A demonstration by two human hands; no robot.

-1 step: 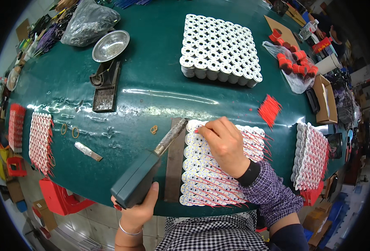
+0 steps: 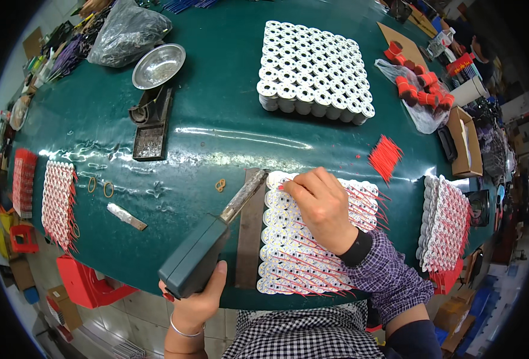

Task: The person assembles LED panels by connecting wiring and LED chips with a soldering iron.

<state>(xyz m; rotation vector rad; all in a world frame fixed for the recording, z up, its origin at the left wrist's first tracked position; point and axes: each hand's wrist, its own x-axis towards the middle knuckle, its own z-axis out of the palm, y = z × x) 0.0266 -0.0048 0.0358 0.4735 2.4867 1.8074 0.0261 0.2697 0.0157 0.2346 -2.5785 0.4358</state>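
My left hand (image 2: 194,301) grips a dark green box-shaped hand tool (image 2: 194,261) at the table's near edge. Its metal tip (image 2: 243,195) points up and right, toward a flat block of white bobbins with red wires (image 2: 300,257). My right hand (image 2: 319,206) rests on top of that block, its fingertips pinched at the upper left corner. A grey metal plate (image 2: 251,239) lies along the block's left side, under the tool's tip.
On the green table (image 2: 216,143) stand a block of plain white spools (image 2: 315,66), a steel bowl (image 2: 158,64), a dark stand with tray (image 2: 151,128), a bundle of red wires (image 2: 386,157), wired bobbin blocks at right (image 2: 447,221) and left (image 2: 58,200), and rubber bands (image 2: 219,185).
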